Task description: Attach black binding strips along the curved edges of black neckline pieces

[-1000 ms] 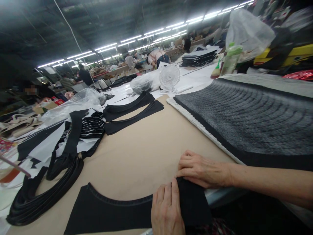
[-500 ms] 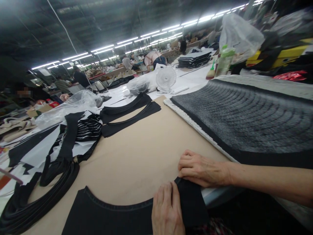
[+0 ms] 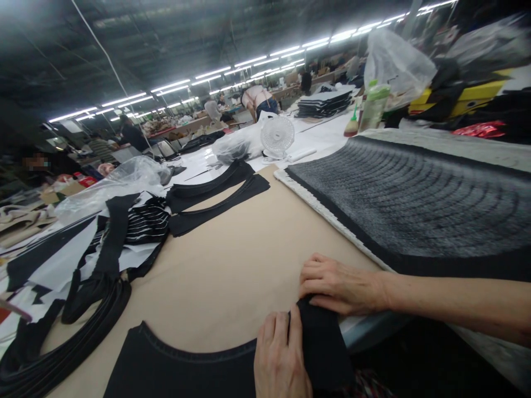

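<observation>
Little shifts, lower centre-right: left hand [image 3: 280, 354], fingers together, and right hand [image 3: 336, 284], curled, hold black fabric [image 3: 194, 373]; edgework seemingly continues.

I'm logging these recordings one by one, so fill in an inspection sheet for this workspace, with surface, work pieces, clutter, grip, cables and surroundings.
Surface: tan sheet; grey textured panel along its right side.
Job's things: black curved-edge piece under the hands; black curved strips bundled at left.
Clutter: small fan, green-topped bottle and clear plastic bag beyond.
Grip: left hand on the piece; right hand at its far edge; firmness can't be told.
Cables: thin pale line overhead, possibly a cable.
Surroundings: lit ceiling tubes; people in the background.
</observation>
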Available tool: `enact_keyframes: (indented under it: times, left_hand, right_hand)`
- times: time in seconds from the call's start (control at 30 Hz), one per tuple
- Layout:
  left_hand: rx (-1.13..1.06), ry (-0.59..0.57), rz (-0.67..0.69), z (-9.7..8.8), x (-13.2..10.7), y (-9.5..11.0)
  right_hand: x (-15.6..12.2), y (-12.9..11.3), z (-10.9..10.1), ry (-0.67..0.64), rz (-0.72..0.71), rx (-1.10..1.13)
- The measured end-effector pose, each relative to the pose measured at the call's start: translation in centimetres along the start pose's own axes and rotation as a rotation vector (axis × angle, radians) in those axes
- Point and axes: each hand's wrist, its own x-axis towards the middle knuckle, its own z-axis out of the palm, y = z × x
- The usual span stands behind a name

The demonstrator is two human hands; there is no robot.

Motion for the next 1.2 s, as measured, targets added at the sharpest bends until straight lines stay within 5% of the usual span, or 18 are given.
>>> enact_keyframes:
  times: [0.17,0.67,0.97,1.2]
  left_hand:
    - [-0.035,0.086,-0.029,0.4,-0.4,0.0]
    - [0.005,0.107,0.031,0.7,0.2,0.5]
    - [0.008,0.150,0.026,1.0,0.1,0.6]
    - [0.035,0.158,-0.006,0.7,0.2,0.9]
  right_hand:
    - [0.3,-0.1,0.0,-0.020,0.023,0.049]
    - [0.3,0.2,-1.1,-0.032,0.126,0.141]
    - [0.8,1.1,-0.5,-0.089,-0.008,-0.070]
    - [1.2,1.0,-0.4,-0.091,0.044,-0.022]
